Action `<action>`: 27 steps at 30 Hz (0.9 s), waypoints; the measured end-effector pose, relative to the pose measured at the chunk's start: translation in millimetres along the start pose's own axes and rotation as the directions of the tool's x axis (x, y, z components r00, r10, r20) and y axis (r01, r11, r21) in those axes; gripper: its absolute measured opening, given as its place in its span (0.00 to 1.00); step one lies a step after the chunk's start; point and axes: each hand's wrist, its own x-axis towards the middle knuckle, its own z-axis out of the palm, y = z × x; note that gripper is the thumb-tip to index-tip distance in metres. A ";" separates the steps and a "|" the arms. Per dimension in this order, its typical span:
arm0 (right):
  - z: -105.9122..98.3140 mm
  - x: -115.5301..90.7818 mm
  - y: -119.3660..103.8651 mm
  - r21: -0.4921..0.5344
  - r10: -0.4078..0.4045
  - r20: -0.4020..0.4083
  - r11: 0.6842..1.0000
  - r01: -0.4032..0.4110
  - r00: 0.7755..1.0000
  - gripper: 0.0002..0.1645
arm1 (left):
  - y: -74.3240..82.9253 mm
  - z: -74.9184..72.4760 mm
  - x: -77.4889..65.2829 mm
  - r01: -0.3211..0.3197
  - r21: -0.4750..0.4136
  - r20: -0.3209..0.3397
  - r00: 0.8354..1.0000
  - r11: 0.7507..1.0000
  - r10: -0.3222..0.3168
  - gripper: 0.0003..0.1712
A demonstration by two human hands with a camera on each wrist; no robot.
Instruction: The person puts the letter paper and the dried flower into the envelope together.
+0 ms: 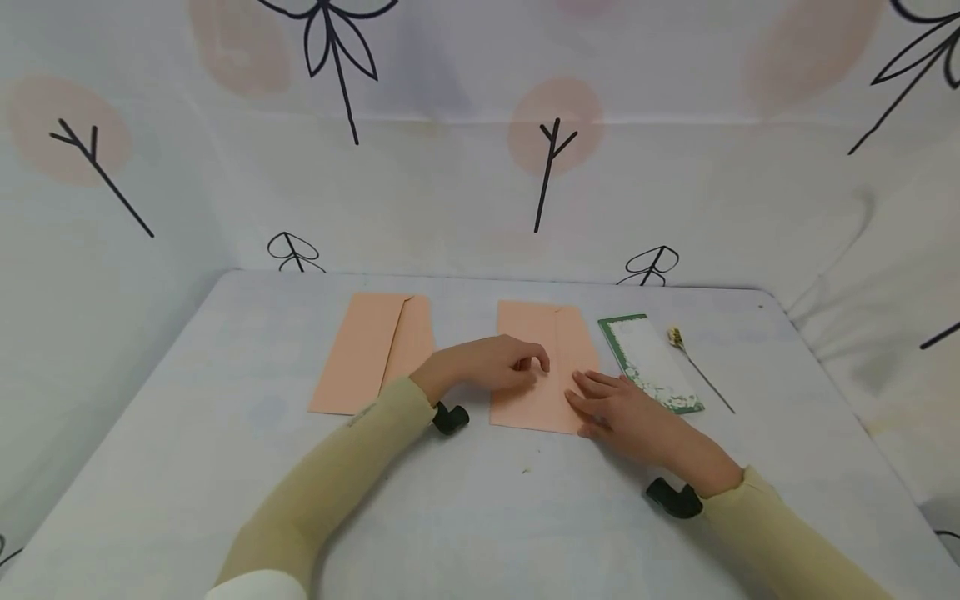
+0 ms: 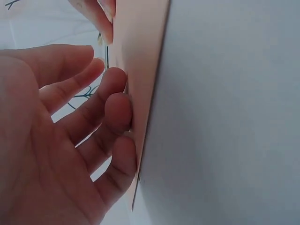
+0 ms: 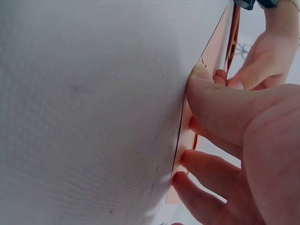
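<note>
A peach paper envelope (image 1: 536, 408) with a lengthwise seam lies flat on the table before me, slightly right of the middle. Over its left half, my left hand (image 1: 495, 358) rests with loosely bent fingers. In the left wrist view several of those fingertips (image 2: 118, 112) touch the paper, and nothing is gripped. My right hand (image 1: 630, 417) lies at the envelope's right edge, fingers spread on the paper. The right wrist view has its thumb (image 3: 201, 75) against the near edge. Left of my left hand is a second peach envelope (image 1: 367, 350), its seam edge slightly raised.
A white card (image 1: 652, 358) with a green floral border lies right of the envelope, partly behind my right hand. Beside it is a thin-stemmed dried flower (image 1: 676, 337). The white-covered table (image 1: 480, 517) meets a patterned cloth backdrop (image 1: 450, 192). Black wrist devices (image 1: 675, 498) hang under both wrists.
</note>
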 end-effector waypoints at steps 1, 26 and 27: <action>0.0 0.1 0.1 -0.002 -0.003 -0.001 1.000 0.003 1.000 0.31 | 1.2 -0.1 1.2 0.008 0.001 0.009 1.000 1.000 -0.008 0.11; 2.2 -1.9 0.6 -0.049 -0.065 -0.053 0.997 0.062 0.996 0.29 | 19.9 9.1 25.2 0.063 0.266 -0.005 0.998 0.962 -0.064 0.05; 2.5 -2.0 0.6 -0.047 -0.065 -0.053 0.997 0.062 0.996 0.29 | 20.6 9.7 25.4 0.061 0.269 -0.004 0.998 0.961 -0.062 0.04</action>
